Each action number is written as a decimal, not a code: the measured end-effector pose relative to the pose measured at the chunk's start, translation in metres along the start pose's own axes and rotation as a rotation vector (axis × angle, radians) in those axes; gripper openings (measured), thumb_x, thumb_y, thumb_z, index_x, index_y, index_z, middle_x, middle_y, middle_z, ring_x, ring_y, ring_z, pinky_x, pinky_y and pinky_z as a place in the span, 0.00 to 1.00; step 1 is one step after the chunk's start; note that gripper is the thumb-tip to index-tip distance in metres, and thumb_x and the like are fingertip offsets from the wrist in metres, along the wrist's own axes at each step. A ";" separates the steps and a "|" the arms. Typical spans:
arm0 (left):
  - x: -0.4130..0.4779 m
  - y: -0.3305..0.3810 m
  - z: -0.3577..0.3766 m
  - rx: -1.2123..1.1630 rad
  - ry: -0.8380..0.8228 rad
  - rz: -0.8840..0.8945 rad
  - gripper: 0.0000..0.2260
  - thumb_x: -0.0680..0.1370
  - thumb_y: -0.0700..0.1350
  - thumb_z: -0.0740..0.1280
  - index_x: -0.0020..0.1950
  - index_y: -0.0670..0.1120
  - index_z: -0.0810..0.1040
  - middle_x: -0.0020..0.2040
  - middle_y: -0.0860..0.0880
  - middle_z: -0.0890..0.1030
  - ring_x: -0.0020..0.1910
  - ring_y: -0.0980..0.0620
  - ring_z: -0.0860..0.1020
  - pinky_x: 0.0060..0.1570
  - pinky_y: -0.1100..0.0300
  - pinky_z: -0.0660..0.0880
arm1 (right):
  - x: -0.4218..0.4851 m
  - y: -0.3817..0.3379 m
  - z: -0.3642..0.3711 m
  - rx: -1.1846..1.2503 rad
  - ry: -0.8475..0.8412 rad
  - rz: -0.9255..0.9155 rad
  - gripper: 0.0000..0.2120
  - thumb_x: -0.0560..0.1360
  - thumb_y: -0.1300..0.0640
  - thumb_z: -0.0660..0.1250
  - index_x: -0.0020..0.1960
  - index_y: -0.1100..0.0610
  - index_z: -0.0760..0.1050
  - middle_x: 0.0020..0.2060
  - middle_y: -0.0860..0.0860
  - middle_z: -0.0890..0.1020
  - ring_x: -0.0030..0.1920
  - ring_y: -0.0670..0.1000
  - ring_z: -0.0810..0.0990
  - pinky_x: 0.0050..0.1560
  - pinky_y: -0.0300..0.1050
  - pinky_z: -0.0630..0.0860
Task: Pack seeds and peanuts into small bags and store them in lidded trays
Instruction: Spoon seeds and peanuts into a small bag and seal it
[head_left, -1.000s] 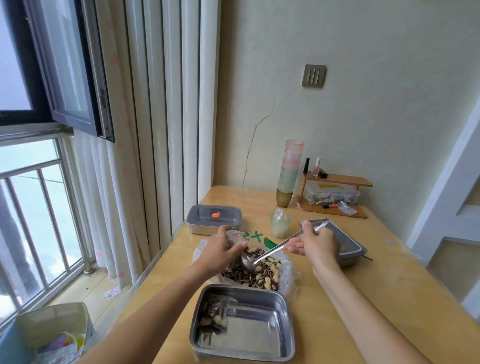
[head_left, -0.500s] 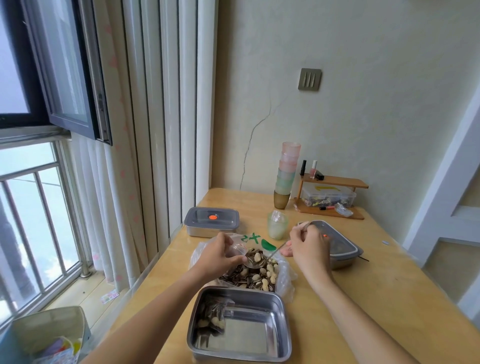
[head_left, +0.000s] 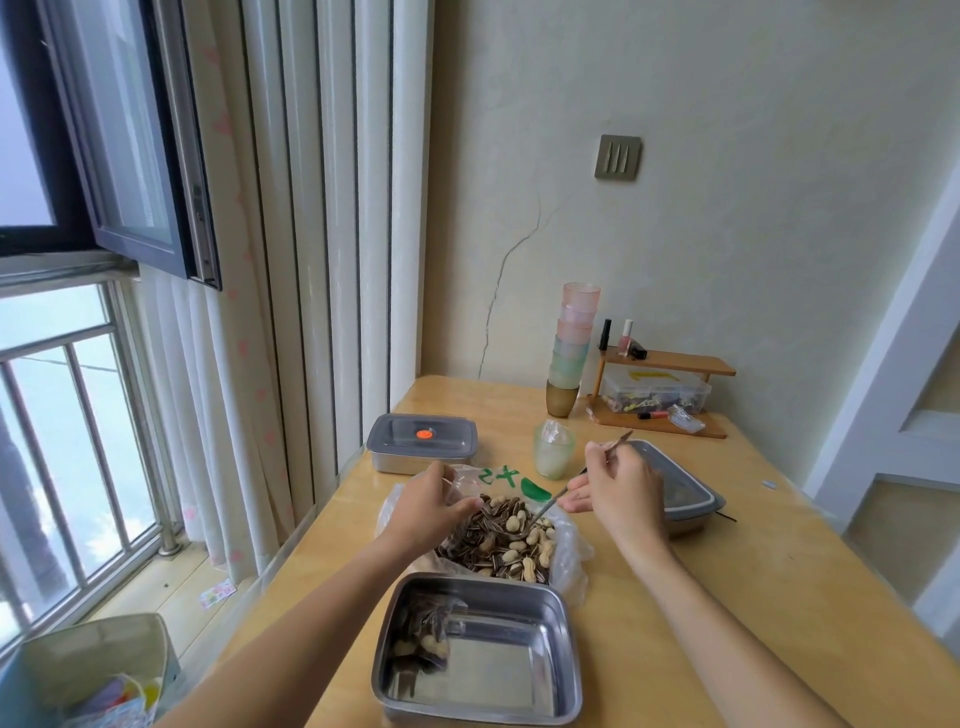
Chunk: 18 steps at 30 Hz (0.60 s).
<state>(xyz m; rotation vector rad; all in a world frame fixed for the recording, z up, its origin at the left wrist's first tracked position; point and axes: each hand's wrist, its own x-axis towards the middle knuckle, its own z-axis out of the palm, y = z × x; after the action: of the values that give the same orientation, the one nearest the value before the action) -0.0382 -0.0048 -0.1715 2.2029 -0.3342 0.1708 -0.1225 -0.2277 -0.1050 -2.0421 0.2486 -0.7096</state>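
Fingers (head_left: 464, 505) of the left hand (head_left: 423, 506) were curled round some clear plastic (head_left: 460, 475) at the left rim of the big bag (head_left: 569, 564); I could not tell if this was the rim itself or a small bag kept ready for filling. Probably this grip kept the mouth wide, so that the seeds and peanuts (head_left: 501, 540) lay open to the spoon (head_left: 556, 498). The right hand (head_left: 621, 488) pinched the handle high between thumb and fingers, with the tip sunk into the pile, a steep angle good for scooping. Nearest on the bench (head_left: 779, 571) stood the open tray (head_left: 498, 680) with one filled small bag (head_left: 423, 634) in its left corner, close enough for dropping. Behind it waited the left lidded tray (head_left: 422, 441) and the right lidded tray (head_left: 685, 491).
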 end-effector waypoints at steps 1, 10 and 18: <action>0.001 0.000 0.001 0.001 0.001 0.004 0.24 0.75 0.54 0.76 0.64 0.43 0.74 0.50 0.52 0.82 0.49 0.54 0.79 0.47 0.63 0.76 | 0.002 -0.002 0.001 0.047 -0.012 0.051 0.16 0.86 0.52 0.61 0.46 0.61 0.77 0.29 0.52 0.85 0.27 0.51 0.85 0.28 0.40 0.81; 0.003 -0.007 0.002 -0.011 -0.003 0.013 0.26 0.75 0.56 0.77 0.65 0.45 0.74 0.52 0.51 0.82 0.49 0.55 0.79 0.44 0.66 0.73 | 0.024 0.008 0.014 0.318 0.043 0.330 0.13 0.85 0.54 0.62 0.52 0.64 0.75 0.34 0.57 0.87 0.33 0.57 0.88 0.39 0.53 0.86; 0.003 -0.007 0.004 -0.005 -0.020 0.011 0.26 0.75 0.55 0.76 0.66 0.45 0.73 0.55 0.50 0.81 0.52 0.54 0.79 0.44 0.69 0.72 | 0.021 0.019 0.020 0.138 -0.028 0.193 0.12 0.86 0.54 0.59 0.50 0.59 0.76 0.35 0.54 0.86 0.33 0.54 0.88 0.44 0.58 0.85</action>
<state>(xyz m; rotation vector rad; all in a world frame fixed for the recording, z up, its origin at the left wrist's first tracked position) -0.0330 -0.0047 -0.1782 2.1990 -0.3570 0.1542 -0.0924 -0.2329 -0.1205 -1.8666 0.3655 -0.5633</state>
